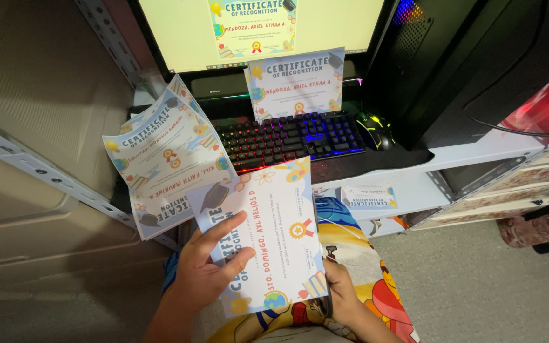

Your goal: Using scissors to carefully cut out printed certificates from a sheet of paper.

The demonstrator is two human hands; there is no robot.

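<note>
A printed certificate [274, 235] with colourful cartoon borders is held over my lap, turned sideways. My left hand [208, 267] grips its left edge, fingers spread on the printed face. My right hand [340, 289] pinches its lower right corner. A fanned stack of similar certificates [166, 152] lies on the desk's left end, partly over the keyboard. Another certificate [295, 81] leans upright against the monitor base.
A backlit keyboard [293, 136] and a glowing mouse [376, 130] sit on the desk below a monitor [185, 32]. A black computer tower [471, 57] stands at the right. A pink bottle [538, 230] lies on the floor. A metal angle frame [39, 166] runs along the left.
</note>
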